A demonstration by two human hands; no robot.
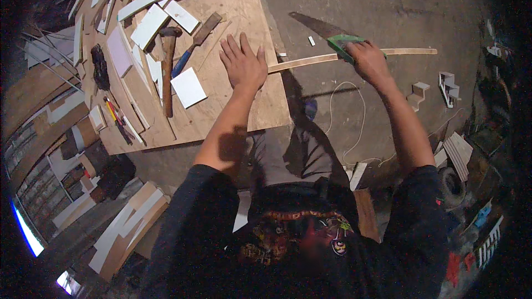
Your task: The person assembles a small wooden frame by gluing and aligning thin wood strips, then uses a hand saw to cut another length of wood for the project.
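Thin pale wooden strip (310, 61) pinned flat on the plywood bench (244, 8) and sawn where it juts out over the concrete floor (388, 0).

The left hand (243, 65) lies palm down with fingers spread wide, pressing the near end of the strip against the bench's right edge; it grips nothing, only bears down. The right hand (367, 60) is wrapped tight round the green handle of a handsaw (327, 30), whose dark blade slants away up and to the left, crossing the strip beside the bench edge. On the bench, left of the flat hand, lie a white square tile offcut (188, 87), a wooden-handled hammer (168, 66) and a wide brush with a blue handle (197, 39), among white board offcuts. A white cord (338, 111) loops on the floor under the strip.
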